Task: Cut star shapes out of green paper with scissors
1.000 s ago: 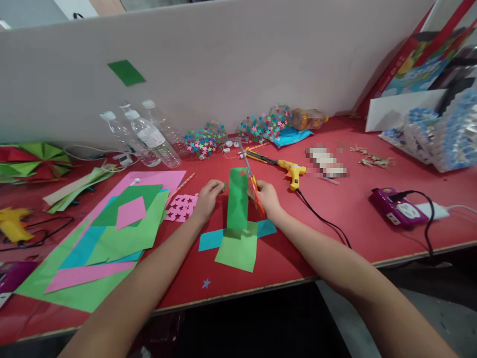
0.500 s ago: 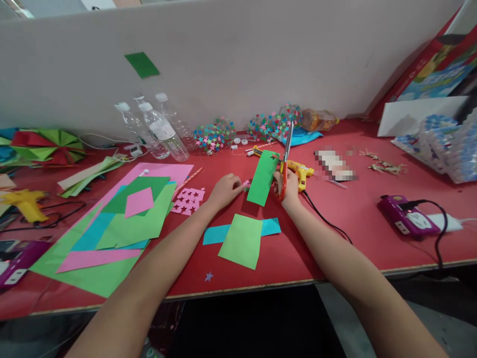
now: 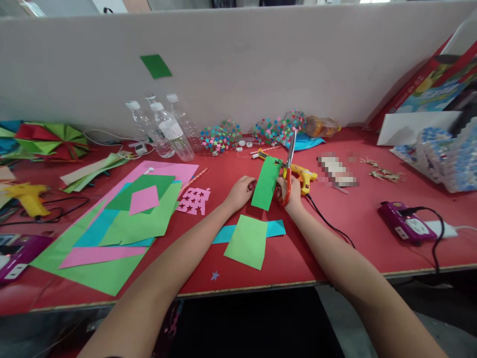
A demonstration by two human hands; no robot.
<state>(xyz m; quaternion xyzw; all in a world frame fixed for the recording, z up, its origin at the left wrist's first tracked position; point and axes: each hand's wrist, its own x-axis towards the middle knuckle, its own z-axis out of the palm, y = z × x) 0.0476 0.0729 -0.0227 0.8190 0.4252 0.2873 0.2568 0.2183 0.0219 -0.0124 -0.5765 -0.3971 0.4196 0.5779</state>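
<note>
My right hand (image 3: 291,193) is wrapped round a pair of scissors (image 3: 285,185) with orange handles, blades pointing up and away. Just left of it, a green paper strip (image 3: 266,184) stands tilted, its right edge by my right fingers; a small notch shows near its top. My left hand (image 3: 241,191) has its fingers curled together close to the strip's left edge; what they pinch, if anything, is hidden. Nearer me, a light green paper piece (image 3: 246,242) lies across a blue paper strip (image 3: 276,227).
Stacked coloured paper (image 3: 141,226) and a pink sheet with star holes (image 3: 194,201) lie left. Behind are plastic bottles (image 3: 173,132) and star-covered clear balls (image 3: 220,136). A yellow glue gun (image 3: 304,175) with a cord and a purple power strip (image 3: 406,223) are right.
My left hand's fingers have curled in, and the small pink stars beside them no longer show. The right hand keeps the scissors. The whole view has shifted slightly.
</note>
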